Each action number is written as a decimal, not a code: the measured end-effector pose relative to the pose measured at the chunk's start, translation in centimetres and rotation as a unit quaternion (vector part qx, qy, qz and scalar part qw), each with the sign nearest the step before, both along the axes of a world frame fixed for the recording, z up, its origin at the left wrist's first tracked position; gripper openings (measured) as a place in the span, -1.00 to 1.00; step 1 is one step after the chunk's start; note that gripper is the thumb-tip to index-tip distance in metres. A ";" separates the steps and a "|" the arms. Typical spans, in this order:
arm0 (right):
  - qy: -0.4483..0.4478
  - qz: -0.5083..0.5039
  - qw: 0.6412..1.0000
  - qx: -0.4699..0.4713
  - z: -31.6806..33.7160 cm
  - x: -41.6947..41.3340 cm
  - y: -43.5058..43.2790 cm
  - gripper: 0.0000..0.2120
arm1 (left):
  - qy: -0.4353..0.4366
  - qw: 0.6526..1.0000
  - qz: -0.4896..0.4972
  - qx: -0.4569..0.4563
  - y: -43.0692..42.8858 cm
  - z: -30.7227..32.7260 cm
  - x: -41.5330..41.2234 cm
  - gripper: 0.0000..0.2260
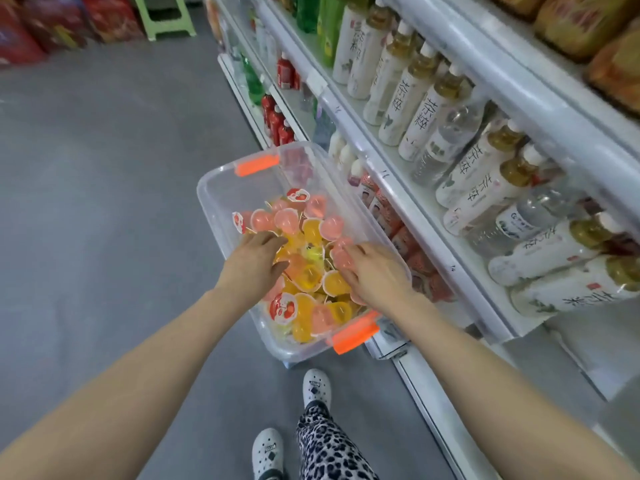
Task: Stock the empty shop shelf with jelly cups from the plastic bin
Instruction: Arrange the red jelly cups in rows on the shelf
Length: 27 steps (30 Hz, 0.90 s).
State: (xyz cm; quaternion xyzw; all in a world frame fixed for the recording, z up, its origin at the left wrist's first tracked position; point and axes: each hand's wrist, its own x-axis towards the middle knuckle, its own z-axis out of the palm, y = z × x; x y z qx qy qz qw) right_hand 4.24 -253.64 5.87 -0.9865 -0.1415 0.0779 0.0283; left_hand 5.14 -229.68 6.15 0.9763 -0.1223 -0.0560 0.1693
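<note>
Reaching into clear bin (221, 188) of jelly cups (313, 232): left hand (252, 261), right hand (375, 275); fingers' grip unclear

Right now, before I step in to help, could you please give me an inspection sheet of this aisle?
Surface: grey floor, smooth.
Job's things: clear plastic bin with orange latches, holding a heap of pink and yellow jelly cups; what the bin rests on is hidden. A bare shelf stretch shows low on the right.
Clutter: nothing seen.
Hands: left hand and right hand are both down among the cups; whether either grips one cannot be told.
Cables: nothing seen.
Surroundings: rows of bottles on the shelves to the right; green stool and red packs at the far end.
</note>
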 end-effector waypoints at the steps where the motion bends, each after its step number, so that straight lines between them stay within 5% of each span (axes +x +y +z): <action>1: 0.011 0.003 1.000 -0.003 -0.4 0.8 0.4 -0.63 | 0.007 1.000 0.006 0.000 -0.1 -0.3 0.4 -0.60; 10: 0.112 -0.020 0.992 -0.048 -3.5 4.5 2.2 -0.73 | 0.032 0.999 0.029 0.018 -0.1 -2.0 2.0 -0.63; 16: 0.105 -0.049 0.993 0.017 -4.2 4.5 2.2 -0.74 | 0.039 0.998 0.022 0.040 0.2 -2.3 2.2 -0.62; 27: 0.044 -0.071 0.986 0.146 -0.6 -0.1 0.5 -0.38 | 0.121 0.979 -0.013 0.165 -2.4 -3.7 3.6 -0.56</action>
